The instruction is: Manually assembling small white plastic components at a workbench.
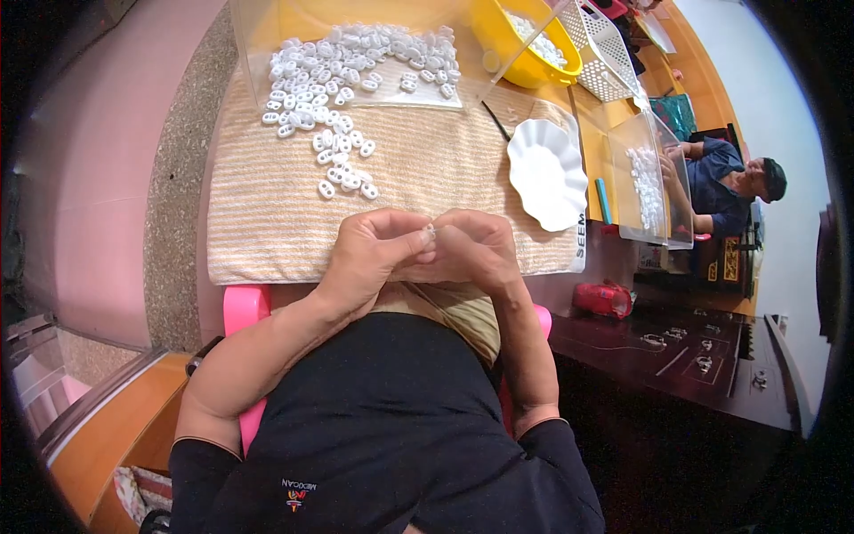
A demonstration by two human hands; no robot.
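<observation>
White plastic, small and glossy: one tiny white piece (431, 233) sits pinched between the fingertips of both hands at the centre of the head view, just below the lower edge of the striped towel (267, 214). The left hand (374, 254) comes in from the lower left, the right hand (476, 252) from the lower right, and their fingertips meet on the piece, so each grip is clenched on it and neither hand is nearer than the other. Its long axis cannot be made out; the fingers cover nearly all of it.

The supply lies straight up the frame from the grips: a loose trail of white oval two-hole beads (342, 165) runs across the towel toward the upper left, thickening into a heap (356, 62) on a clear plastic tray (258, 53). A white scalloped dish (544, 173) rests to the upper right of the hands, on the towel's right end. Beyond it stand a yellow bowl (516, 53) and a white lattice basket (605, 49) on the orange surface (623, 120).

At the right edge another person (725, 182) bends over a second clear tray (654, 182); the fisheye rim bends and shrinks that part.
</observation>
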